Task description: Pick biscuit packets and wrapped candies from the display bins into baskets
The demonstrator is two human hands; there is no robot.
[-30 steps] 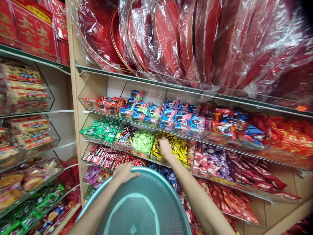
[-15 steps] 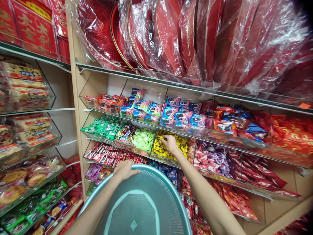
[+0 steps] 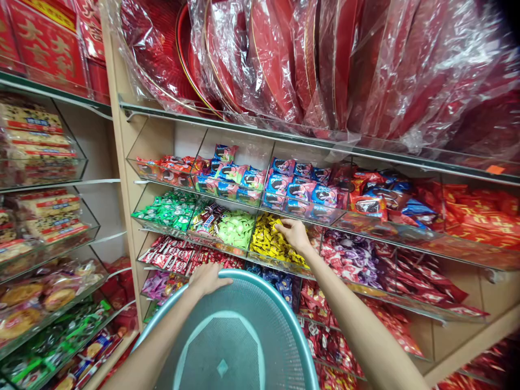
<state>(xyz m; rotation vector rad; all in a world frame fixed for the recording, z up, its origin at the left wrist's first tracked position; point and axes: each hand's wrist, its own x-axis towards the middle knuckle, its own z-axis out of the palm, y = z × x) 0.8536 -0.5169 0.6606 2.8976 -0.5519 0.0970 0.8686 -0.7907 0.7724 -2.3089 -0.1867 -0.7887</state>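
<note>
My left hand (image 3: 208, 279) is closed over the far rim of a teal plastic mesh basket (image 3: 280, 330), thumb on the inner side. Nothing lies on the visible part of the basket's floor. Past the basket, my right hand (image 3: 296, 235) is at the compartment of yellow-wrapped candies (image 3: 266, 238), its fingers pinched together. A bit of yellow wrapper shows at the fingertips, though the fingers partly hide it. Left of that compartment lie light green candies (image 3: 236, 228) and brown Snickers packets (image 3: 209, 216). Purple and white wrapped candies (image 3: 351, 257) fill the one to its right.
Clear dividers and front lips (image 3: 219, 244) edge the compartments. Blue and pink snack packets (image 3: 300, 187) sit one tier up, beneath a glass shelf (image 3: 252, 125) of plastic-wrapped red trays (image 3: 272, 59). Packaged cakes (image 3: 44, 216) stack on the left shelves. Red packets (image 3: 170, 253) lie below.
My right hand has shifted right and slightly up over the yellow candies, fingers still pinched. My left hand keeps its hold on the basket rim. The view has turned slightly.
</note>
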